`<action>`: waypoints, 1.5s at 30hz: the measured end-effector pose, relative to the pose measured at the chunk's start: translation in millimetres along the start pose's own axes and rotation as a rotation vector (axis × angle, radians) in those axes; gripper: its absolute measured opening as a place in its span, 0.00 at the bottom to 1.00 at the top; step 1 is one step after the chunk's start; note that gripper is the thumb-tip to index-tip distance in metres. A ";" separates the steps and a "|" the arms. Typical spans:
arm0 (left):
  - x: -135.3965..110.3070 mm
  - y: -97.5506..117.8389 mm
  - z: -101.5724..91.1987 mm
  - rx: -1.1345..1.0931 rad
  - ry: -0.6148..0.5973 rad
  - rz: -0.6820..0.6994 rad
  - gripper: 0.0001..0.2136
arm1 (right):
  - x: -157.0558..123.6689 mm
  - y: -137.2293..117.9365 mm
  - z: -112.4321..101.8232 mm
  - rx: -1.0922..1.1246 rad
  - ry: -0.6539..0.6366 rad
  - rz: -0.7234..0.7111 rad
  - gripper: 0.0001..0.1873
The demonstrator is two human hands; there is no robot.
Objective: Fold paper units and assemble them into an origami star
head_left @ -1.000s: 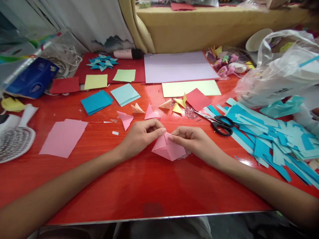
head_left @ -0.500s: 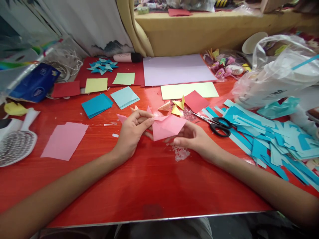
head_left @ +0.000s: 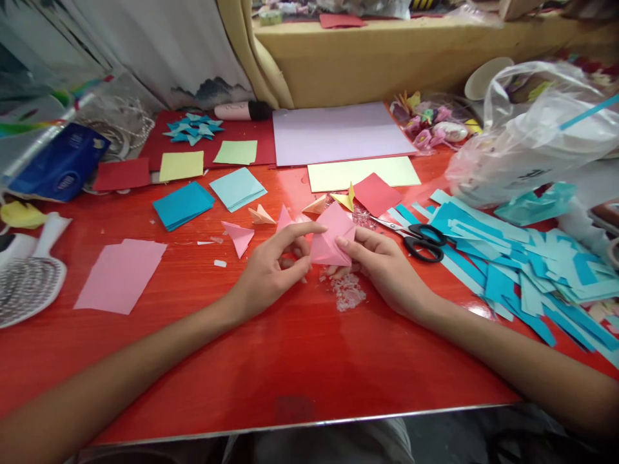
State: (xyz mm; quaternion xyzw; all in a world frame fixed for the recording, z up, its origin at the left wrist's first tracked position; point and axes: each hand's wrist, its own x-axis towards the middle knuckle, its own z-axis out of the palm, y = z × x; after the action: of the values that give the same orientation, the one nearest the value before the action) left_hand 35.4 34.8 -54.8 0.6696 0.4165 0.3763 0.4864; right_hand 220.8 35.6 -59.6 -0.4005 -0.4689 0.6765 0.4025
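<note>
Both my hands hold a folded pink paper piece (head_left: 331, 240) just above the red table (head_left: 290, 361). My left hand (head_left: 273, 270) pinches its left edge, index finger stretched over the top. My right hand (head_left: 380, 261) grips its right side with thumb on the front. Small folded paper triangles lie just beyond: a pink one (head_left: 238, 236), a peach one (head_left: 260, 215), yellow ones (head_left: 344, 200). Clear shiny scraps (head_left: 349, 293) sit below the paper.
Black-handled scissors (head_left: 418, 241) lie right of my hands beside a heap of blue paper strips (head_left: 522, 264). Blue paper squares (head_left: 182, 204), a pink sheet (head_left: 120, 274), a lilac sheet (head_left: 338, 132) and a plastic bag (head_left: 536, 138) surround the work spot. A hairbrush (head_left: 29, 277) lies far left.
The pink paper was lifted off the table, opened out wider, then folded narrower between both hands. The hands moved slightly away from me.
</note>
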 end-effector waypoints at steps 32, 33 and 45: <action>4.8 -2.5 -2.9 0.055 -0.034 -0.123 0.07 | 7.4 -7.1 -5.0 0.014 -0.253 0.163 0.04; 4.7 -2.7 -2.8 0.059 -0.032 -0.124 0.07 | 7.8 -7.7 -4.9 0.012 -0.259 0.169 0.03; 3.0 -3.7 -1.7 0.085 -0.004 -0.122 0.06 | 7.4 -7.0 -4.7 -0.022 -0.259 0.147 0.04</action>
State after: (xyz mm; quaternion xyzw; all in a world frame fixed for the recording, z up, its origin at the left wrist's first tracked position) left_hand 34.3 38.8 -57.7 0.6637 0.4711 0.3269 0.4803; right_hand 223.7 45.5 -55.3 -0.3475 -0.4936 0.7450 0.2838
